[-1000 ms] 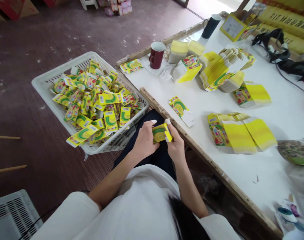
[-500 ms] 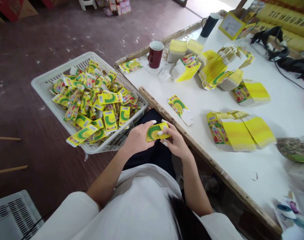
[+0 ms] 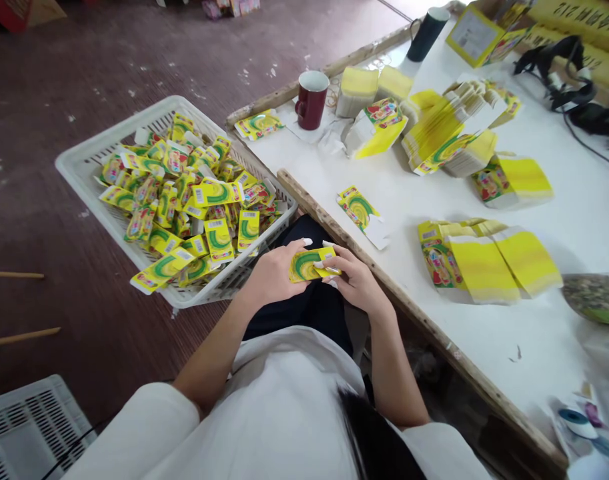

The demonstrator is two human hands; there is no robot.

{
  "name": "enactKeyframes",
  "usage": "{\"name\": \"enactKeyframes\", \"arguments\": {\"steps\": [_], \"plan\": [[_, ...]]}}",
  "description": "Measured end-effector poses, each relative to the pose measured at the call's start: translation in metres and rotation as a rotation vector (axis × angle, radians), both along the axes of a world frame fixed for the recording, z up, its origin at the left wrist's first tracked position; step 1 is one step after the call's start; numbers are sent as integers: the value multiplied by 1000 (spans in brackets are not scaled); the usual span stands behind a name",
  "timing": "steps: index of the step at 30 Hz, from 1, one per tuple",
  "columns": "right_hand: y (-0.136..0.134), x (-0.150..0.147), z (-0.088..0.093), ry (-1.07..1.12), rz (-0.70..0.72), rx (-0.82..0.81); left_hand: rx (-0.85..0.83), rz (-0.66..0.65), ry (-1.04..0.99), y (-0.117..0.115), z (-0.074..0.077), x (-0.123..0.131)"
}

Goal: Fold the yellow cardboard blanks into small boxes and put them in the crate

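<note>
Over my lap, a small yellow carton (image 3: pixel 304 265) with a green swirl is held between both hands. My left hand (image 3: pixel 273 275) wraps its left end, thumb along the upper edge. At the right end, my right hand (image 3: pixel 355 279) closes its fingers around the carton, with fingertips on its printed face. To the left stands a white plastic basket (image 3: pixel 91 193) heaped with similar yellow cartons (image 3: pixel 217 239). On the table beside my right hand lies one flat, unfolded carton (image 3: pixel 360 212).
The white table (image 3: pixel 464 347) has a worn wooden edge. On it are stacks of flat cartons (image 3: pixel 484 260), a maroon mug (image 3: pixel 311 103), a dark mug (image 3: pixel 427 37) and black cables (image 3: pixel 559 73). Another white crate (image 3: pixel 39 413) sits on the floor at lower left.
The view has shifted slightly. Both hands keep hold of the carton; my right fingers have moved a little at its right end.
</note>
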State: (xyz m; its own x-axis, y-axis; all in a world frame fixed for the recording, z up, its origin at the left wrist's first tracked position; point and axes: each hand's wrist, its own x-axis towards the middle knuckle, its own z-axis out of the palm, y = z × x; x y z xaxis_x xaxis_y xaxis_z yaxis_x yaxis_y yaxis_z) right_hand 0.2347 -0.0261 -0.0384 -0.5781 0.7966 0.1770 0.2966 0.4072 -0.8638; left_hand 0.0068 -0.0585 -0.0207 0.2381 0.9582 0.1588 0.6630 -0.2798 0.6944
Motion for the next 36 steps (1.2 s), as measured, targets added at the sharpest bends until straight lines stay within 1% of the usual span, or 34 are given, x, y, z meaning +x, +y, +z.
{"name": "enactKeyframes", "arguments": {"steps": [3,5,8,11,13,14,15,17,18,19,20,21,23,26,29,33,36], "plan": [[-9,-7,-7,-2,-42,-43,-5,32,18,-2,-2,3],[-14,-11,-12,70,-82,-97,-9,28,13,-4,-3,6],[-18,-18,-18,150,-168,-168,27,34,14,-6,-3,10],[-19,-26,-19,148,-235,-157,49,68,19,-6,-5,13],[-15,-28,-19,149,-284,-138,40,116,-25,-4,-7,8],[-11,-26,-19,147,-320,-132,55,181,-62,-2,-7,3],[-5,-22,-19,134,-373,-123,93,278,-98,1,-8,-3],[14,-9,-18,51,-530,-90,221,528,-145,7,-7,-16],[27,-1,-17,-29,-637,-59,286,633,-153,9,-7,-21],[41,5,-16,-131,-739,-23,333,698,-154,11,-8,-25],[55,10,-16,-224,-819,3,353,717,-154,13,-9,-26],[69,13,-15,-313,-869,6,346,699,-158,13,-10,-26],[92,13,-15,-485,-931,-34,291,610,-184,12,-15,-20],[112,7,-18,-652,-937,-110,205,507,-245,8,-25,-8],[115,4,-21,-686,-901,-139,157,462,-297,6,-32,-1],[115,5,-22,-655,-896,-129,102,410,-370,6,-34,6],[113,5,-19,-617,-900,-145,47,370,-451,4,-36,12]]}}
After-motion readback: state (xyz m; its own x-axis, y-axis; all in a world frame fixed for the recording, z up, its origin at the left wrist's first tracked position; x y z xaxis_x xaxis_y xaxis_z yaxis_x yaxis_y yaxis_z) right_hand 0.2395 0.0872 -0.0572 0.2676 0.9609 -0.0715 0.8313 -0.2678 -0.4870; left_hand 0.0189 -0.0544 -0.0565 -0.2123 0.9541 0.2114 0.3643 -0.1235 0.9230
